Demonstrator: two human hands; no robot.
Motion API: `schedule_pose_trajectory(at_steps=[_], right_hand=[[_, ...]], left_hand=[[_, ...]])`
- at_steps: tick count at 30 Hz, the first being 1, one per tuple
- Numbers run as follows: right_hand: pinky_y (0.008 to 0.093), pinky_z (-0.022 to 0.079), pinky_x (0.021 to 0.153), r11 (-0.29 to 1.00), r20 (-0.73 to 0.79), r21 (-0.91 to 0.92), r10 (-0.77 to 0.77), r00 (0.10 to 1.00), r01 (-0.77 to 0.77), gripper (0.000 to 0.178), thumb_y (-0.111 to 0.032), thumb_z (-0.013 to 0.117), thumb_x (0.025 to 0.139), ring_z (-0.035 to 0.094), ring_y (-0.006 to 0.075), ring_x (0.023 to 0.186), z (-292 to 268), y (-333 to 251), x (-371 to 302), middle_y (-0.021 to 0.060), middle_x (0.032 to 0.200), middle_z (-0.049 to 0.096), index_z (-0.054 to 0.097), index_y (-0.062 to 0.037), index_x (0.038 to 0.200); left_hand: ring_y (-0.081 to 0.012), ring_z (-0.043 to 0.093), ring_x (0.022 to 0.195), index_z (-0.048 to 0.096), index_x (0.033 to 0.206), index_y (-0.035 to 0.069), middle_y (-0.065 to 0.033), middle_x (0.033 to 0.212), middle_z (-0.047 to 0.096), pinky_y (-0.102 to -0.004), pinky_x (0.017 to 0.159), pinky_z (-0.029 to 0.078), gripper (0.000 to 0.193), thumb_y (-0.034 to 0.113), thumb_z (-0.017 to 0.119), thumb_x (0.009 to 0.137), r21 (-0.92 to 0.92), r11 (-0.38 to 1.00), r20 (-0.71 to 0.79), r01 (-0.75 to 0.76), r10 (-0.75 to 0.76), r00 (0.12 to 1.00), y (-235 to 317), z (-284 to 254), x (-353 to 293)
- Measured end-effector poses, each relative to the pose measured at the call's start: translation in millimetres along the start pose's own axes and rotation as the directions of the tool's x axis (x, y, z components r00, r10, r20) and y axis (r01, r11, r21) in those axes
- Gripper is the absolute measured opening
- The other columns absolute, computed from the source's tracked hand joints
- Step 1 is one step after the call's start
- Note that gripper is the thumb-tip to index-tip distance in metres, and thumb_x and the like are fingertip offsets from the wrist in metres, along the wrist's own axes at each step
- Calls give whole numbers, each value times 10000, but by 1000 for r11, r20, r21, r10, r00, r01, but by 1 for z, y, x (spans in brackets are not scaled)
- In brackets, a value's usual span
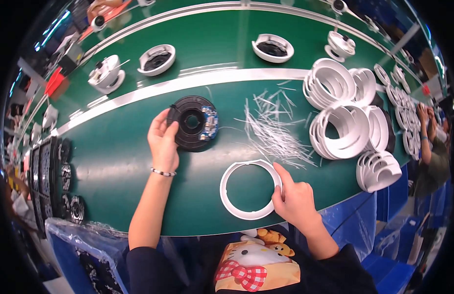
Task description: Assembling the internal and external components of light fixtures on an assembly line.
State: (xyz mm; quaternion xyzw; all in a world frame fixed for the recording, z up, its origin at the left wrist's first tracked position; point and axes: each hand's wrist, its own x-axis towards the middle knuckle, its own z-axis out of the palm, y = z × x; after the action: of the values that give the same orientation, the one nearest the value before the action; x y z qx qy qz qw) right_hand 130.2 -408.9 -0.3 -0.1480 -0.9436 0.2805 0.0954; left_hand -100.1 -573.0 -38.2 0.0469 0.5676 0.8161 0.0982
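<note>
My left hand [164, 139] grips the left edge of a round black disc [188, 139], thumb on its face. The disc has a hole in the middle and a small blue circuit board [209, 122] on its right side. Close to the table's near edge, my right hand [296, 196] pinches the right rim of a white plastic ring [226, 196] between thumb and fingers. The ring's opening shows the green tabletop. Beyond the ring lies a loose heap of thin white strips [273, 127].
Stacked white rings [342, 130] stand at the right. White housings with black insides [157, 61] sit on the far strip of the green table [109, 161]. Black trays [43, 171] of parts line the left. Blue plastic-lined bins [354, 206] flank me. Another person's arms [425, 132] show far right.
</note>
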Motion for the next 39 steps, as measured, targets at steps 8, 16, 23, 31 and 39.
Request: schedule_pose_trajectory(at_steps=[8,16,23,31,39], right_hand=[[465,309,870,975,90,-144,-158,983,170,1001,-461,762,447,334,403,1108,-8,-48,23,222,1228,336,340,-17,1238],[521,284,910,982,198,-100,-136,971,158,1031,-368,783,472,282,449,1135,15,-49,20,286,1267,234,254,4,1275],[391,273,950,963,-130,77,-249,960,260,1061,-307,800,463,316,359,1154,-3,-40,34,236,1239,302,216,60,1270],[465,237,962,902,-290,213,-309,906,376,1103,-364,787,459,271,414,1165,24,-45,82,279,1283,235,180,48,1283],[410,241,976,843,-91,294,-445,891,451,1156,-375,802,463,286,360,1175,27,-59,86,213,1294,249,129,35,1310]], left_hand=[[-157,553,868,409,1070,-5,-97,1001,534,-288,684,508,253,5,464,824,-104,986,30,128,-126,992,1,-7,-14],[-195,514,962,309,1157,11,-114,1081,484,-351,825,451,399,-40,471,797,-198,966,197,164,-125,972,3,6,-21],[-233,472,1078,311,1189,6,-155,1173,461,-366,904,396,441,-12,476,780,-144,970,347,198,-138,928,10,7,-30],[-271,312,1216,242,1301,12,-159,1316,309,-401,1025,220,600,356,388,832,-290,882,651,371,-102,752,11,19,-53],[-250,496,1025,425,1185,30,-147,1143,490,-382,895,406,590,502,272,865,-449,544,648,709,-347,678,17,8,-41]])
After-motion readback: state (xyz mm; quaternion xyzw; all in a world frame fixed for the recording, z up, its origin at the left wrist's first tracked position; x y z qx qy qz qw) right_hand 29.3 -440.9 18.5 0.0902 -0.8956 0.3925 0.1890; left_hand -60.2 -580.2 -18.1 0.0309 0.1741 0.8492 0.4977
